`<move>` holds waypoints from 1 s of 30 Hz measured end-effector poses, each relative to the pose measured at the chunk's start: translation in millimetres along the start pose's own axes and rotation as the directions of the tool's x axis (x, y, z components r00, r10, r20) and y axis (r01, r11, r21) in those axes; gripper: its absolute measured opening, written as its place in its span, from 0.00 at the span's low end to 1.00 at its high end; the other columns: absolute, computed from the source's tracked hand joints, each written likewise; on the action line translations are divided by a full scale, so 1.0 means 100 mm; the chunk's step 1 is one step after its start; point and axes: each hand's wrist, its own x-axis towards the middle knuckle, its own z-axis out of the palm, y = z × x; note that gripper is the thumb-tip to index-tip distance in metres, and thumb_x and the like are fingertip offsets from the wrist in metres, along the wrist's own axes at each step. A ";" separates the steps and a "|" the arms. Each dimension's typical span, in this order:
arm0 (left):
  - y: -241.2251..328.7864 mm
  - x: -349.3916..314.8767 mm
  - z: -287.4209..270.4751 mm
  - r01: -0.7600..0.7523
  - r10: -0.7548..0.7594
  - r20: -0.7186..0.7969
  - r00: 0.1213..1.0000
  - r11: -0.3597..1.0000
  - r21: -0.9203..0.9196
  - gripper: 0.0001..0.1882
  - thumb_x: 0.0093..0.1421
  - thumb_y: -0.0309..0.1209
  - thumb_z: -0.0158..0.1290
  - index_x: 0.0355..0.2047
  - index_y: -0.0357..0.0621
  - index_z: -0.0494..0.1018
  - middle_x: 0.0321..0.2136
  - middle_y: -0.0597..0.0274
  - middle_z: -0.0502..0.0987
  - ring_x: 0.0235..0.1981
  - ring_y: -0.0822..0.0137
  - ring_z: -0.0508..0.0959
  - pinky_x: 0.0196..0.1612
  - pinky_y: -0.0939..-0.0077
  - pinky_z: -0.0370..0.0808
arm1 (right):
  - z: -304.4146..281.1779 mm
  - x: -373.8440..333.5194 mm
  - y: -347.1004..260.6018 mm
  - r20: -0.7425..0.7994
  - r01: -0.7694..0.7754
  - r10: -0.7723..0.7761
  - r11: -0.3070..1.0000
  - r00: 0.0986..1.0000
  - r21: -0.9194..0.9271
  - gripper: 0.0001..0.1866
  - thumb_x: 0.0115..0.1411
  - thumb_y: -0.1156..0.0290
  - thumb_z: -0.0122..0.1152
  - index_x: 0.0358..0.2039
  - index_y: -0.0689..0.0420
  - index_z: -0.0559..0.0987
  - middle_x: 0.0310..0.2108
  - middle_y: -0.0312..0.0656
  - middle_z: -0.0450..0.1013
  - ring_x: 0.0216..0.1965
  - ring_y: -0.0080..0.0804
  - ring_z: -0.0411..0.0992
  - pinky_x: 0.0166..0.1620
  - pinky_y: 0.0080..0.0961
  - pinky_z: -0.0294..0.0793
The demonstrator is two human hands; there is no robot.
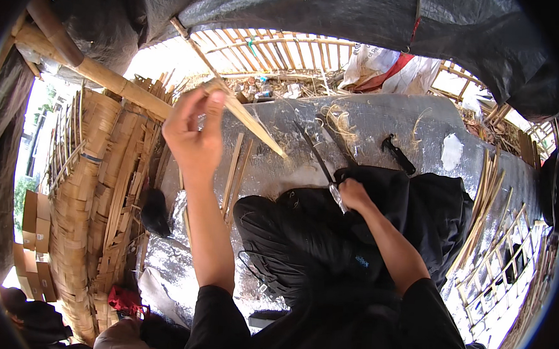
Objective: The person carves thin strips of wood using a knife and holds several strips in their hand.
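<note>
My left hand point(196, 129) is raised at the upper left, its thumb and fingers pinching a pale split bamboo strip point(254, 124). The strip slants down to the right, and its lower end hangs over the grey ground sheet. My right hand point(354, 195) is closed round the handle of a long, narrow, dark-bladed knife point(314, 152) beside my black-clothed legs. The blade points up and left, apart from the strip. Past the knife lie a dark flat stick point(339, 141) and curled bamboo shavings point(342, 122).
A black hooked-end tool point(399, 155) lies on the grey sheet point(365, 112). Thin bamboo strips point(232, 172) lie under my left arm, more point(480, 210) at the right near a lattice panel point(498, 274). Rolled woven bamboo point(89, 183) stands left. Black tarpaulin point(364, 14) hangs overhead.
</note>
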 end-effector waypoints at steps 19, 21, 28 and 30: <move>-0.22 -0.02 -0.31 -0.042 0.057 -0.138 0.989 0.994 0.104 0.14 0.61 0.31 0.66 0.43 0.34 0.80 0.33 0.59 0.84 0.32 0.74 0.81 0.38 0.82 0.75 | -0.17 -0.25 -0.54 0.051 0.086 -0.081 0.992 0.995 -0.097 0.16 0.66 0.70 0.44 0.41 0.66 0.78 0.42 0.66 0.76 0.45 0.65 0.77 0.50 0.52 0.77; -0.13 -0.06 -0.20 -0.048 0.049 -0.146 0.988 0.999 0.013 0.13 0.60 0.29 0.66 0.43 0.35 0.81 0.33 0.59 0.85 0.32 0.74 0.81 0.37 0.83 0.75 | -0.28 -0.22 -0.58 -0.052 -0.118 0.128 0.978 0.990 0.172 0.21 0.69 0.61 0.46 0.40 0.67 0.80 0.42 0.63 0.78 0.47 0.62 0.77 0.51 0.50 0.76; -0.05 -0.21 0.02 -0.198 0.187 -0.136 0.973 0.978 -0.070 0.11 0.58 0.25 0.67 0.42 0.38 0.82 0.34 0.62 0.84 0.29 0.77 0.78 0.31 0.83 0.72 | -0.81 -0.51 -0.97 0.166 -0.209 0.147 0.862 0.975 0.463 0.26 0.68 0.51 0.60 0.37 0.68 0.79 0.27 0.45 0.79 0.22 0.27 0.77 0.26 0.27 0.74; 0.00 -0.23 0.14 -0.220 0.211 -0.143 0.967 0.974 -0.047 0.12 0.56 0.25 0.68 0.40 0.39 0.82 0.33 0.62 0.83 0.27 0.77 0.76 0.28 0.83 0.70 | -1.04 -0.67 -1.19 -0.007 -0.032 0.041 0.867 0.999 0.497 0.22 0.67 0.58 0.61 0.35 0.69 0.74 0.24 0.48 0.78 0.29 0.48 0.79 0.38 0.39 0.77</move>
